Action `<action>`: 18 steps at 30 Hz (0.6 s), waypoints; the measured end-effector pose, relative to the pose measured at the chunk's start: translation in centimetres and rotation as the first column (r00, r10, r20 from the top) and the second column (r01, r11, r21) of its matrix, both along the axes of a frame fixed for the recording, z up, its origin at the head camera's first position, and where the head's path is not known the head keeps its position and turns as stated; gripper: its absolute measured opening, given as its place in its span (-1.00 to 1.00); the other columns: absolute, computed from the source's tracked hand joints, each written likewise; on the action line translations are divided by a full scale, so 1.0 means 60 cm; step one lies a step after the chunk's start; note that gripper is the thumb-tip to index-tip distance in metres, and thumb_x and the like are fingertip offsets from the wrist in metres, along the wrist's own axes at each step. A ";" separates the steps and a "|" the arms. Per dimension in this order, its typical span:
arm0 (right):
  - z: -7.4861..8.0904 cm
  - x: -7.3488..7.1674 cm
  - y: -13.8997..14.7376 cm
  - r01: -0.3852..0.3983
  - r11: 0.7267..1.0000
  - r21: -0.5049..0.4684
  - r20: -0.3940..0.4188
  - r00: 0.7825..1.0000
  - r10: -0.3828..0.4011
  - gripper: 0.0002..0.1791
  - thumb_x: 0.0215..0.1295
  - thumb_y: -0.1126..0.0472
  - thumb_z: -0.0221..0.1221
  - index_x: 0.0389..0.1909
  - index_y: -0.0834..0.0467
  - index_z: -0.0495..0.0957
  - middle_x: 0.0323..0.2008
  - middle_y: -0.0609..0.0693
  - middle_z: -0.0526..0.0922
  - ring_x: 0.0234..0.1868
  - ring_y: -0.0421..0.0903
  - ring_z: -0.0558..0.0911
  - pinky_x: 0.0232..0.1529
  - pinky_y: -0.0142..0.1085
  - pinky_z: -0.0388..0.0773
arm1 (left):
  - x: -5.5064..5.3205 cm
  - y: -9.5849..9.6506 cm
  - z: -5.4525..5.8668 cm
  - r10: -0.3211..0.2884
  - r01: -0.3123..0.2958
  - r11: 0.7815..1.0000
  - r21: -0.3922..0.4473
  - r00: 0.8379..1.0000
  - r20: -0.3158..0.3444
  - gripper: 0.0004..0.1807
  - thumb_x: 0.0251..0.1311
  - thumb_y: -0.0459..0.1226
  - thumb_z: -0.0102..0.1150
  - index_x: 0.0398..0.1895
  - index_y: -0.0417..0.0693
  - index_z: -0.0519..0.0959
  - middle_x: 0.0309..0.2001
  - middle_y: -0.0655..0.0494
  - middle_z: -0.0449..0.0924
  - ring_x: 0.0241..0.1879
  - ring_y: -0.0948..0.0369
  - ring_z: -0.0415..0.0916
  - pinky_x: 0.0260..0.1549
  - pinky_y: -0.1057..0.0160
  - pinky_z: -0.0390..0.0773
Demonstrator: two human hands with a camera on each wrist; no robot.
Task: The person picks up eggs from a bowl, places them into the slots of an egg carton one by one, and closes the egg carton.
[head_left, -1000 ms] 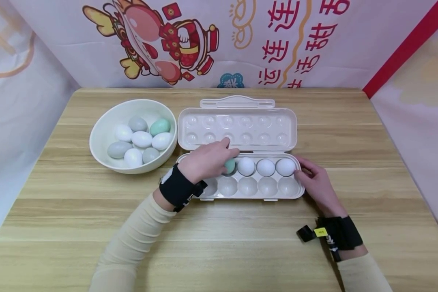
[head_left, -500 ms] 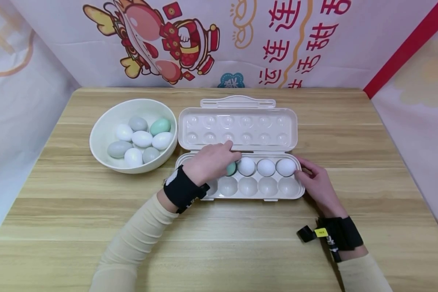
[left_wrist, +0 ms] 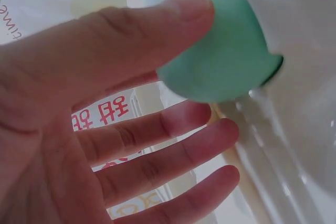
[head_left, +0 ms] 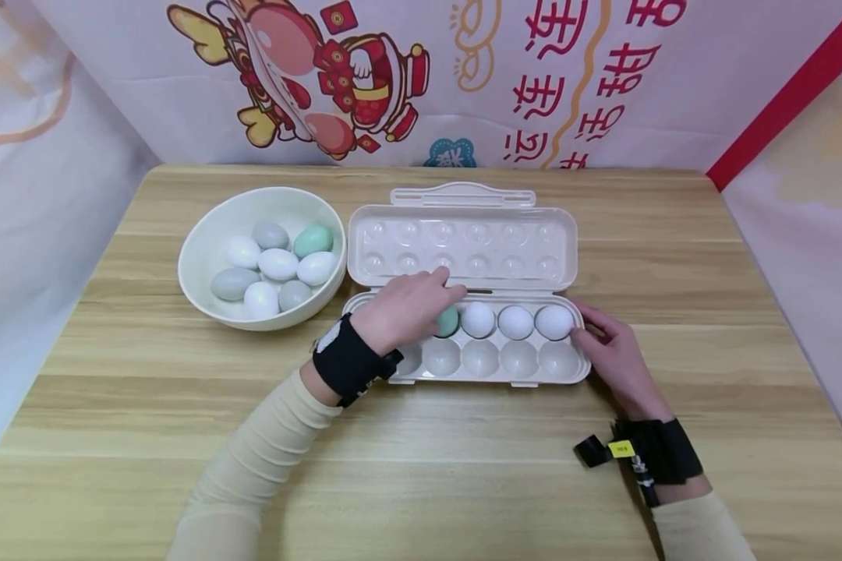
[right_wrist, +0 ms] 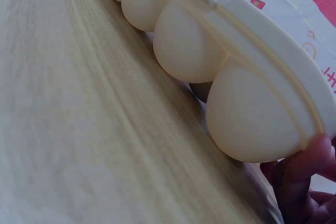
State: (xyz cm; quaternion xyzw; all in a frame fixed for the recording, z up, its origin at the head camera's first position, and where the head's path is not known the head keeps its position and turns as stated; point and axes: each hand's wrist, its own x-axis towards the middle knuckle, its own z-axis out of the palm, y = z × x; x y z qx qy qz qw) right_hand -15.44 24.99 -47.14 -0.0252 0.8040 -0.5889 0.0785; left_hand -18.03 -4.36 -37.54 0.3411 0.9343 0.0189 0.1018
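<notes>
In the head view an open white plastic egg carton lies on the table with its lid laid back. Three white eggs fill the right end of its far row. My left hand pinches a green egg between thumb and index finger, at the cup left of those eggs; the other fingers are spread. My right hand holds the carton's right end, and the thumb presses its rim in the right wrist view. The cups under my left hand are partly hidden.
Left of the carton, a white bowl holds several white and grey eggs and a green one. Its right side stands close to the lid. A printed cloth hangs behind the table's far edge.
My left hand has shifted slightly right, showing more of the green egg in the far row. My right hand stays on the carton's end. The head view has shifted a little.
</notes>
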 end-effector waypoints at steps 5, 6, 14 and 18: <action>0.000 -0.001 0.002 0.001 1.000 0.018 -0.005 1.000 -0.001 -0.51 0.33 0.21 0.00 0.27 0.17 0.27 0.23 0.31 0.32 -0.03 -0.27 0.46 -0.22 -0.56 0.51 | -0.002 -0.010 0.013 0.008 -0.008 1.000 0.008 1.000 0.000 -0.58 0.01 -0.34 0.23 0.00 -0.06 0.45 -0.17 -0.07 0.44 -0.34 0.09 0.42 -0.44 0.15 0.54; 0.000 -0.001 0.003 0.001 1.000 0.019 -0.006 1.000 -0.001 -0.51 0.33 0.21 0.00 0.27 0.17 0.27 0.23 0.31 0.33 -0.02 -0.27 0.46 -0.22 -0.56 0.51 | -0.003 -0.012 0.017 0.014 -0.014 1.000 0.014 1.000 0.001 -0.59 0.02 -0.34 0.23 0.00 -0.07 0.45 -0.18 -0.07 0.44 -0.34 0.09 0.42 -0.43 0.14 0.54; -0.001 -0.001 0.000 0.005 1.000 -0.004 -0.012 1.000 -0.005 -0.51 0.32 0.23 0.01 0.26 0.23 0.27 0.22 0.32 0.32 -0.03 -0.32 0.46 -0.20 -0.58 0.49 | -0.013 -0.025 0.045 0.056 -0.057 0.998 0.012 0.998 0.042 -0.56 0.04 -0.30 0.24 0.04 -0.10 0.42 -0.19 -0.06 0.42 -0.33 0.10 0.39 -0.41 0.16 0.51; 0.000 0.000 -0.002 0.007 1.000 -0.014 -0.012 1.000 -0.007 -0.51 0.32 0.24 0.01 0.26 0.25 0.27 0.22 0.32 0.32 -0.03 -0.33 0.45 -0.19 -0.60 0.48 | -0.017 -0.033 0.053 0.069 -0.069 0.998 0.009 0.996 0.050 -0.52 0.05 -0.24 0.26 0.06 -0.11 0.39 -0.17 -0.08 0.44 -0.29 0.08 0.42 -0.34 0.13 0.53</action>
